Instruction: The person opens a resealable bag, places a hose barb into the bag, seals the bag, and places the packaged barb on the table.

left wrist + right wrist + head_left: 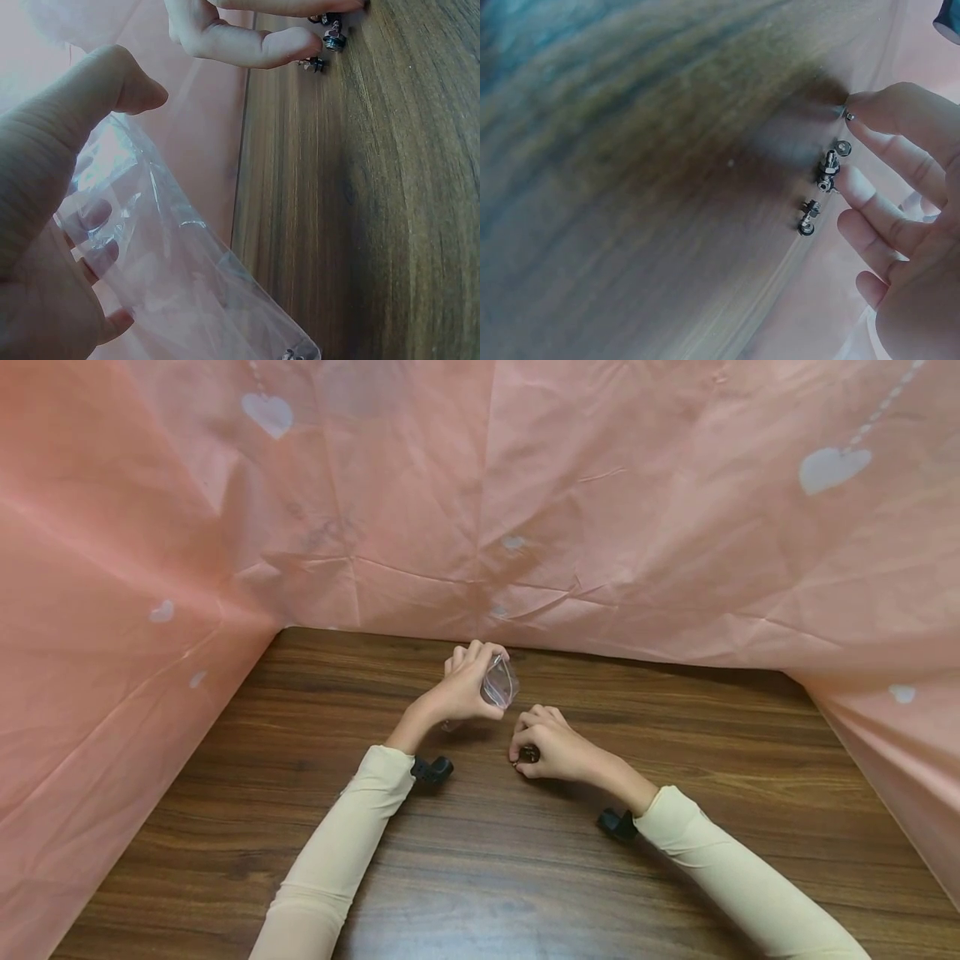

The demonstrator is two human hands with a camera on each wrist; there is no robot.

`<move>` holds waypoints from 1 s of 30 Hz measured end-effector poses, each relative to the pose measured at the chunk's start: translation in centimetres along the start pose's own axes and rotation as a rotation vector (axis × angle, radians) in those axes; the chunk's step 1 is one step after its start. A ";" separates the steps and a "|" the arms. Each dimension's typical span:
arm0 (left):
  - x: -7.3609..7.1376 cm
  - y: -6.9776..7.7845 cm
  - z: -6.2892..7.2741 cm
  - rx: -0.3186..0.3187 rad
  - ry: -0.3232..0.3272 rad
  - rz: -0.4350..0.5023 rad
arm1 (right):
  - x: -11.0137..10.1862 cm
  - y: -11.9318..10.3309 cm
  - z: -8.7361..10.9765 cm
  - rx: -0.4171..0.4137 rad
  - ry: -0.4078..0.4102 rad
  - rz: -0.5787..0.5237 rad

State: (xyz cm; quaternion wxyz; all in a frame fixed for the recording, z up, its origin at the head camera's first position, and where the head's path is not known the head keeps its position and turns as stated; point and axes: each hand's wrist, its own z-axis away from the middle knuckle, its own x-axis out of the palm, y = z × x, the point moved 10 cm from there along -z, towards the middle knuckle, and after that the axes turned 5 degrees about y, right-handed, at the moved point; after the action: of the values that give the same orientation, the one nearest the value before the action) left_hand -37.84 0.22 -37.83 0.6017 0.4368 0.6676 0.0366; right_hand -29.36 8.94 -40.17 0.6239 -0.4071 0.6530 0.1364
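Note:
My left hand (465, 687) holds a clear plastic zip bag (501, 683) with its mouth gaping toward the right. Through the bag's film the fingers show in the left wrist view, and a few small metal pieces (291, 355) lie at its bottom corner. My right hand (553, 745) is low over the wooden table, close to the bag's right side. Its thumb and a finger pinch a tiny metal part (849, 115) at their tips. Beneath the curved fingers sit several small metal fittings (828, 171) with hex nuts and dark rings, in a loose row.
The dark brown wooden table (480, 860) spreads around both hands. A pink curtain (420, 485) with white hearts hangs behind it and along both sides. Each wrist wears a black camera, one of them the left camera (432, 769).

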 end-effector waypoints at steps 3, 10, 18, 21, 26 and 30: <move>-0.1 0.0 0.0 0.002 0.003 0.005 | 0.0 0.1 0.0 0.009 -0.008 -0.002; -0.1 0.2 0.0 0.005 0.002 0.014 | 0.0 -0.2 0.0 0.001 -0.008 -0.004; 0.1 0.2 0.1 0.008 -0.005 0.008 | 0.0 -0.4 0.0 -0.007 0.001 0.003; 0.2 0.3 0.1 0.012 -0.005 0.007 | -0.1 -0.4 0.1 -0.007 0.007 0.001; 0.3 0.3 0.1 0.013 -0.005 0.008 | 0.0 -0.4 0.1 -0.018 0.017 -0.002; 0.4 0.3 0.0 0.015 -0.004 0.008 | -0.1 -0.4 0.1 -0.009 0.010 0.001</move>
State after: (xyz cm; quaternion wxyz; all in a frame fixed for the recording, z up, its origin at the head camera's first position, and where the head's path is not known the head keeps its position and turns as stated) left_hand -37.62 0.60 -37.98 0.5997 0.4440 0.6650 0.0330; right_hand -29.05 8.78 -39.99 0.6187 -0.4102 0.6557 0.1377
